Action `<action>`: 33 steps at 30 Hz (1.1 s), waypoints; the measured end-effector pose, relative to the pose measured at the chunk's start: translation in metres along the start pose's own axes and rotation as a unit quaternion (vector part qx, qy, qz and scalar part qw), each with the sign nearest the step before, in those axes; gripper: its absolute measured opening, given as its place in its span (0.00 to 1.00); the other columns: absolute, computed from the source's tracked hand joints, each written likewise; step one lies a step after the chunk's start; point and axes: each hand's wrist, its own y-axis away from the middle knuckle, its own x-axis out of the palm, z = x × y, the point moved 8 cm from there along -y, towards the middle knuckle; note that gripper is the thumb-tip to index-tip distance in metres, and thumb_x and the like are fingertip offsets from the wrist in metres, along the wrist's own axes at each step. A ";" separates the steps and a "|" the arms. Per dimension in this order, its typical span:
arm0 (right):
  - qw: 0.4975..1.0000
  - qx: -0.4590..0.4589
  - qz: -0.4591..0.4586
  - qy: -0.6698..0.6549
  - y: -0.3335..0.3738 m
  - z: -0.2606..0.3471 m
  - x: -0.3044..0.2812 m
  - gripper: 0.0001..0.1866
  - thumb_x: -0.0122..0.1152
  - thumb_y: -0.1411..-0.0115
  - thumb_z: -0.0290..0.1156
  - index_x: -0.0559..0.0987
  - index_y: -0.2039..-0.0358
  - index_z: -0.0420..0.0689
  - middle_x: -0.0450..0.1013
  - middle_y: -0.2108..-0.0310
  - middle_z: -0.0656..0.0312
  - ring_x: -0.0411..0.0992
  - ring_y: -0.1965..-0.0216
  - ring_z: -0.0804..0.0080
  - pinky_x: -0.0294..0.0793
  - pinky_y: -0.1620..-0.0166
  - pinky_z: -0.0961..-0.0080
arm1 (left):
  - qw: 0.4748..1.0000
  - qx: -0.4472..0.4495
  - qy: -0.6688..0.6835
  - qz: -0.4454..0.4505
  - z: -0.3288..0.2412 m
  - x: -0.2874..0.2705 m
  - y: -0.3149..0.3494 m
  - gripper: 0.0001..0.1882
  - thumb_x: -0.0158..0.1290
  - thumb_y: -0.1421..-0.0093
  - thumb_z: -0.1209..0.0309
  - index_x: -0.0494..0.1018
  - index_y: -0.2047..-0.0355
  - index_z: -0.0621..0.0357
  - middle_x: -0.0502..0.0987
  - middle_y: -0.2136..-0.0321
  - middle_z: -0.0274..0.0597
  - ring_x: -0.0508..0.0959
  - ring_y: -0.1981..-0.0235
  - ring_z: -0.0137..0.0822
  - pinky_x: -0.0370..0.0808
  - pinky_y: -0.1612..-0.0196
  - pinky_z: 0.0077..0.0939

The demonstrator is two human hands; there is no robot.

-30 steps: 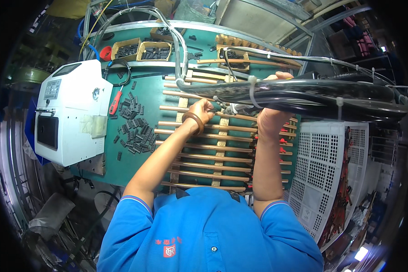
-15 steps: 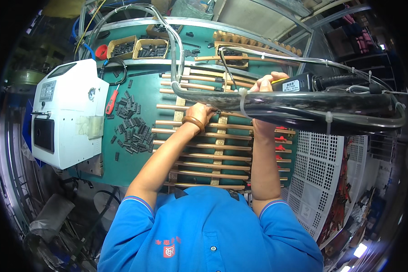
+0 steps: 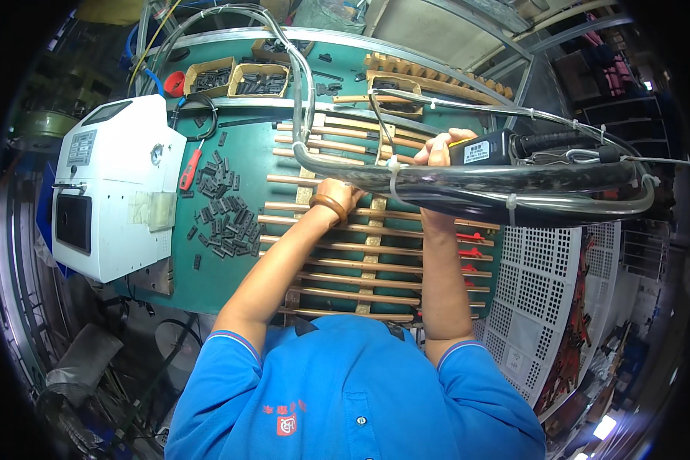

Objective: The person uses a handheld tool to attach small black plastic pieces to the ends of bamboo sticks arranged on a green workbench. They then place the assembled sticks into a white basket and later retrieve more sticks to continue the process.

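Note:
My right hand (image 3: 437, 149) is closed around a black powered screwdriver (image 3: 479, 149) with a white label and a yellow part. A thick bundle of black and clear hoses (image 3: 506, 184) crosses in front of it, hiding the tool's tip and part of the hand. My left hand (image 3: 336, 193), with a brown bangle at the wrist, has its fingers bent onto one of several long copper-brown rods (image 3: 353, 277). These rods lie side by side across pale slotted supports (image 3: 369, 257). The hose bundle partly covers the left fingertips.
Small black pieces (image 3: 228, 222) lie heaped left of the rods, beside a red-handled screwdriver (image 3: 190, 170). A white machine (image 3: 119, 192) stands at the left. Cardboard boxes (image 3: 259, 80) of black parts sit at the back. Red clips (image 3: 471, 253) and a white perforated crate (image 3: 533, 299) are at right.
My right hand and the powered screwdriver have moved slightly left and down, and the hose bundle has shifted left with them. My left hand stays at nearly the same place on the rod.

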 end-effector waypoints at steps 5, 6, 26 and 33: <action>0.987 -0.014 -0.076 0.141 0.004 0.005 0.005 0.13 0.54 0.40 0.22 0.66 0.55 0.44 0.66 0.69 0.65 0.68 0.71 0.81 0.73 0.67 0.84 | 0.997 -0.050 0.056 -0.008 -0.025 -0.050 0.000 0.08 0.49 0.42 0.69 0.68 0.63 0.55 0.75 0.68 0.48 0.75 0.65 0.50 0.72 0.61 0.39; 0.970 -0.042 -0.065 0.229 0.004 0.009 0.011 0.13 0.54 0.40 0.22 0.66 0.55 0.44 0.66 0.69 0.65 0.68 0.71 0.80 0.72 0.66 0.84 | 0.997 -0.047 0.054 -0.009 -0.022 -0.043 0.000 0.06 0.48 0.41 0.69 0.67 0.64 0.55 0.74 0.69 0.48 0.73 0.68 0.48 0.71 0.62 0.37; 0.879 -0.139 -0.085 0.448 0.012 -0.022 -0.031 0.16 0.66 0.55 0.23 0.70 0.66 0.41 0.68 0.73 0.67 0.64 0.73 0.79 0.66 0.65 0.81 | 0.992 -0.043 0.115 -0.013 -0.017 -0.033 -0.005 0.20 0.61 0.47 0.68 0.68 0.56 0.59 0.76 0.65 0.49 0.77 0.63 0.46 0.75 0.61 0.36; 0.908 -0.180 -0.043 0.376 0.010 0.015 0.025 0.12 0.61 0.55 0.15 0.70 0.71 0.41 0.66 0.80 0.73 0.61 0.79 0.87 0.63 0.73 0.89 | 0.998 -0.054 0.034 -0.018 -0.026 -0.047 -0.002 0.20 0.66 0.53 0.69 0.70 0.62 0.60 0.78 0.73 0.48 0.78 0.68 0.50 0.74 0.64 0.36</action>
